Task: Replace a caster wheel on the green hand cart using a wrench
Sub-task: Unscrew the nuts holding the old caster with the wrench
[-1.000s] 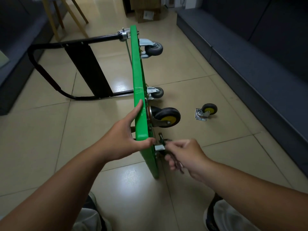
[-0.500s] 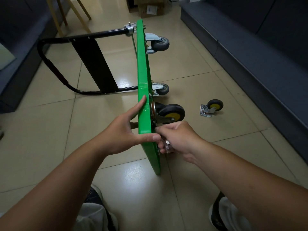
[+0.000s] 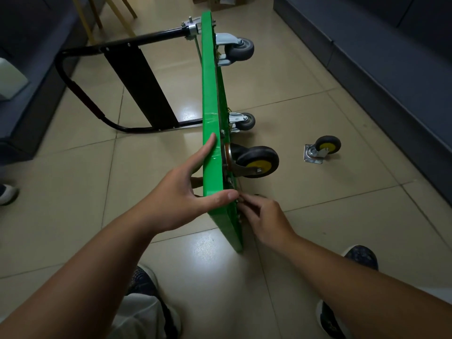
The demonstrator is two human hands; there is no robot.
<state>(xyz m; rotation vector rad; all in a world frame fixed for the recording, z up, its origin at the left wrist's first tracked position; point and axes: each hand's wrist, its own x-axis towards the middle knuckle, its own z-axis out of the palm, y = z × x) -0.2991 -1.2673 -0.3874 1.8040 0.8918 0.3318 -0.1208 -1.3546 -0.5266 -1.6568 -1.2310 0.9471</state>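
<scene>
One green cart (image 3: 210,94) edgewise on glossy beige tiles (image 3: 73,192), left fingers (image 3: 220,198) around its edge, right fingers (image 3: 252,204), hold unclear.

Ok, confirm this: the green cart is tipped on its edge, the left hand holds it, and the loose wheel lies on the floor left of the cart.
Wrong side: the head view shows the loose wheel on the floor right of the cart, beyond its mounted wheels. The rest stands: the cart is on edge and the left hand holds it.
</scene>
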